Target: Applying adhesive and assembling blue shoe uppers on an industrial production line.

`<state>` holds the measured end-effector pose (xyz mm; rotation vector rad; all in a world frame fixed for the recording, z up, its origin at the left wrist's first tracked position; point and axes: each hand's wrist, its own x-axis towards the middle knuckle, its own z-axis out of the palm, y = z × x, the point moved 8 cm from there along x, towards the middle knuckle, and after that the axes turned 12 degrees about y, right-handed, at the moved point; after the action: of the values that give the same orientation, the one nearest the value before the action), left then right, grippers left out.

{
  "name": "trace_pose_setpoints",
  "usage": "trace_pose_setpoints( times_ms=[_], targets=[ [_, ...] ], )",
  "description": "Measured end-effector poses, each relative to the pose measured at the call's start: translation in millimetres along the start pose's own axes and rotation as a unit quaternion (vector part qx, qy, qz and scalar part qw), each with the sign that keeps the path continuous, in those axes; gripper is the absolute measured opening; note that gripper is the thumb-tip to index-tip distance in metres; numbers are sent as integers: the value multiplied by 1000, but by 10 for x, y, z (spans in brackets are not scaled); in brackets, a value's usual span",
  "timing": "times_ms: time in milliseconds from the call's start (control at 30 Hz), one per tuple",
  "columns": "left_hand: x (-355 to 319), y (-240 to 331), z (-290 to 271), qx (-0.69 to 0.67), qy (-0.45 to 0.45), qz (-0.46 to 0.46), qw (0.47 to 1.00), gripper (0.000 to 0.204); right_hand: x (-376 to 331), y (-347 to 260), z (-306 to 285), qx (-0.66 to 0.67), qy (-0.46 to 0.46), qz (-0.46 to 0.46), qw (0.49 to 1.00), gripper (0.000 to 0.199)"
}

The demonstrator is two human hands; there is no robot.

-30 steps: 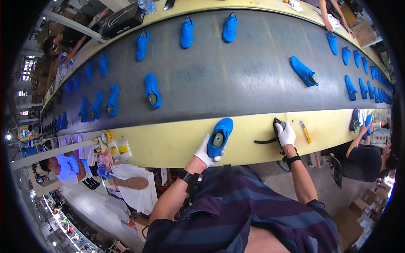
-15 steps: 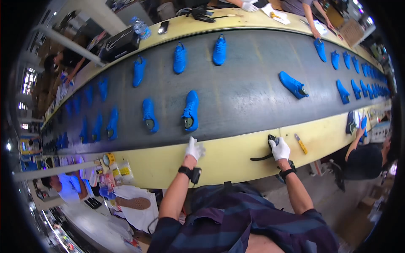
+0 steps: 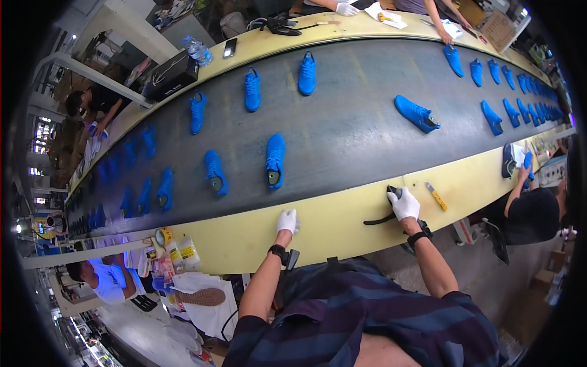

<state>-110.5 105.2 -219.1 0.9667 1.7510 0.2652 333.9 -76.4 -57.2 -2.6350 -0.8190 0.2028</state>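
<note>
While I look down over the striped shirt (image 3: 367, 318), my left hand (image 3: 287, 220) in a white glove rests on the yellow table edge (image 3: 330, 223), fingers loosely curled, gripping nothing. My right hand (image 3: 403, 203) is closed on a dark tool (image 3: 382, 214) lying on the same edge — a small yellow knife (image 3: 436, 196) sits just beside it. Farther out, a blue shoe (image 3: 274, 160) lies on the grey belt (image 3: 348, 134) — more blue shoes beyond.
</note>
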Motion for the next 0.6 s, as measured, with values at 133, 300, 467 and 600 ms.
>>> trace_pose_setpoints(
  times_ms=[133, 300, 467, 600],
  targets=[
    [317, 449, -134, -40, 60, 38, 997, 49, -30, 42, -82, -8, 12, 9, 1000, 39],
    [938, 240, -514, -311, 5, -94, 946, 65, -84, -178, 47, -1, -29, 6, 1000, 42],
    [851, 447, -171, -256, -48, -53, 964, 63, -89, 87, -82, 7, 16, 4, 1000, 42],
    [554, 456, -113, -139, -22, 68, 988, 68, -75, 133, -156, 24, 12, 11, 1000, 46]
  ],
)
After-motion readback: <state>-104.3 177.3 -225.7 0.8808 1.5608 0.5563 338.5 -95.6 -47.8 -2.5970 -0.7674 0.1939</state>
